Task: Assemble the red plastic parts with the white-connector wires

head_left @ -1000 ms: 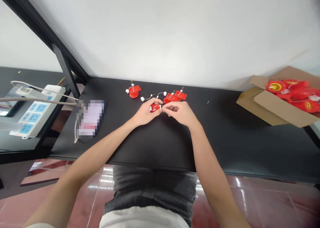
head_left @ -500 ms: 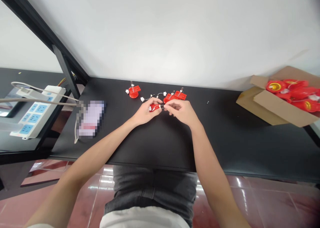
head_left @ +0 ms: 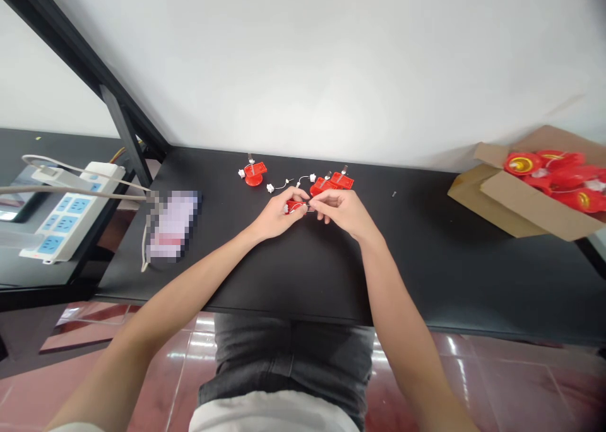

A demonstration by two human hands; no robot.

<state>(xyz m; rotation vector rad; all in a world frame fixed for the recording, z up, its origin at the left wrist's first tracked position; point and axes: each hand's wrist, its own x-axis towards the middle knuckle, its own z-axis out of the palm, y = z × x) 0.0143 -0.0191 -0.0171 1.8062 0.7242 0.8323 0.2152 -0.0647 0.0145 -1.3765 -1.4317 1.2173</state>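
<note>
Holding a small red plastic part (head_left: pixel 294 208) above the black table (head_left: pixel 293 274), the left hand (head_left: pixel 280 216) has thumb and fingers closed on its sides. The right hand (head_left: pixel 344 211) meets it at the part's right end, thumb and forefinger nearly together; whether they grip anything there is too small to tell. Beyond the hands lie two loose white-plugged wires, one left (head_left: pixel 270 187) and one right (head_left: pixel 312 178). A red assembly (head_left: pixel 254 174) sits farther left; two red pieces (head_left: pixel 326 186) lie near the right hand.
</note>
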